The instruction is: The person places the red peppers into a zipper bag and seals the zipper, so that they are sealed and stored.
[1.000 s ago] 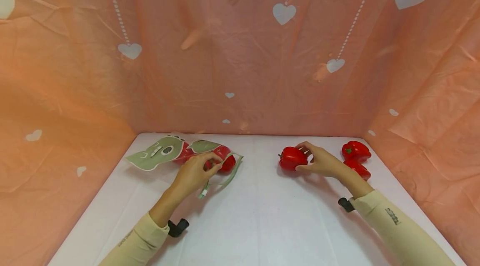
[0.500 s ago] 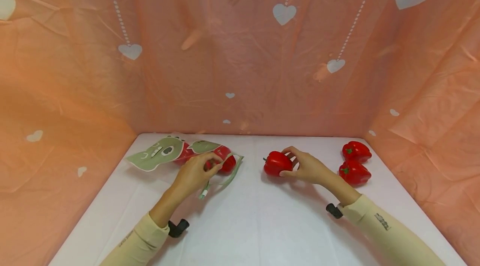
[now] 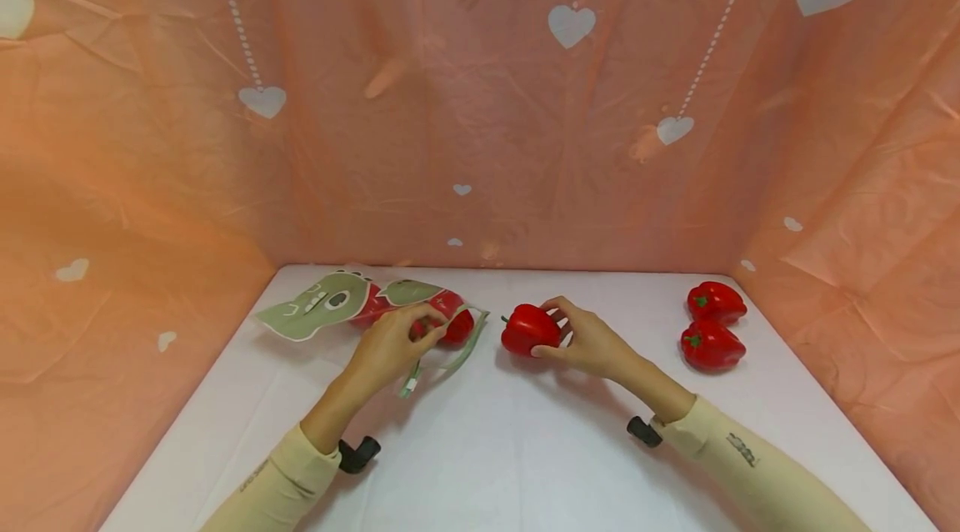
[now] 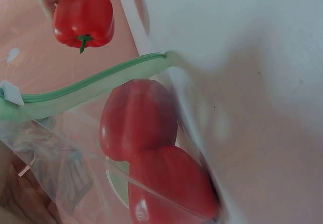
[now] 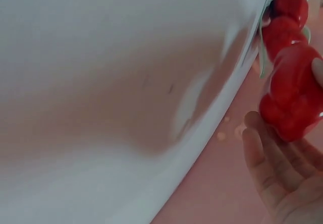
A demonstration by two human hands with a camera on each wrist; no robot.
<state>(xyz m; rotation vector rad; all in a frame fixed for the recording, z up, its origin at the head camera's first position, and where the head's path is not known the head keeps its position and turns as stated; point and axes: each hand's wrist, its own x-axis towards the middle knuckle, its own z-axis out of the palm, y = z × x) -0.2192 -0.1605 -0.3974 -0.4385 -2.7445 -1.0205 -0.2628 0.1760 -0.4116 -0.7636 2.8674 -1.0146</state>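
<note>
In the head view my left hand pinches the upper edge of a clear zip bag printed with a green cartoon animal. The bag lies on its side with its green-trimmed mouth facing right. Red bell peppers show through the plastic in the left wrist view, and a white slider sits at the end of the zip. Just right of the mouth, my right hand grips another red bell pepper between thumb and fingers, its green stem pointing left toward the bag.
Two more red bell peppers, a rear one and a front one, lie together on the right of the white table. Orange cloth with white hearts hangs around the back and sides.
My right hand has carried the red bell pepper leftward, from the right of the table's middle to near the bag's mouth. My left hand keeps its place at the bag's edge.
</note>
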